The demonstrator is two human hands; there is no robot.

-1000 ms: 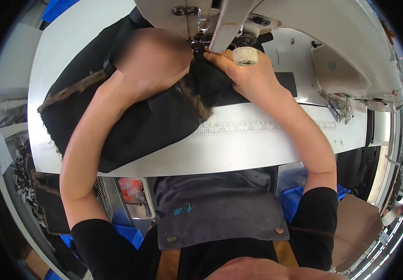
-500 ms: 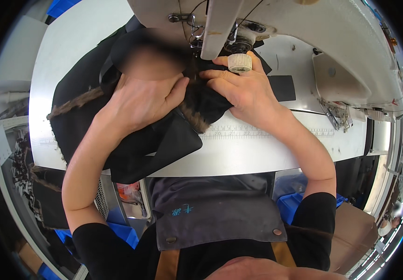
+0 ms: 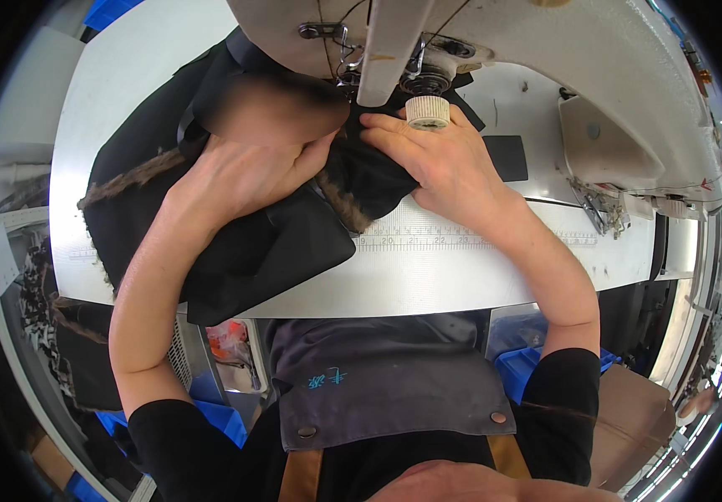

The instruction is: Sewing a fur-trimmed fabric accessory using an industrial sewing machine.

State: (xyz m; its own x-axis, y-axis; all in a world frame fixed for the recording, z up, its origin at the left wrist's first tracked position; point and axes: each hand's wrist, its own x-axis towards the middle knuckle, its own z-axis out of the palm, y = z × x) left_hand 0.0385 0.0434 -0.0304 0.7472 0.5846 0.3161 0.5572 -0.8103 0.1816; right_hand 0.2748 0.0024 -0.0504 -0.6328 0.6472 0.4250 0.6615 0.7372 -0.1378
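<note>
A black fabric piece with brown fur along its edges (image 3: 302, 238) lies folded and bunched on the sewing machine's pale bed (image 3: 428, 280). My left hand (image 3: 248, 171) is closed on the fabric left of the presser area, its thumb bent inward; its fingertips are blurred. On the other side, my right hand (image 3: 445, 159) grips the cloth close to the needle area, fingers bent and pressed together. A ribbed white knob (image 3: 427, 112) of the machine hides some of its fingers. The stitching point itself is hidden behind the machine head (image 3: 311, 63).
The machine's arm (image 3: 537, 42) spans the top right. A small dark fabric strip (image 3: 508, 157) lies right of my hand. A printed ruler (image 3: 415, 240) crosses the bed. Blue bins (image 3: 518, 372) and a tray of small items (image 3: 238, 356) sit below the table edge.
The fabric and my left hand have shifted slightly left. My right hand's fingers have drawn closer together beside the needle area.
</note>
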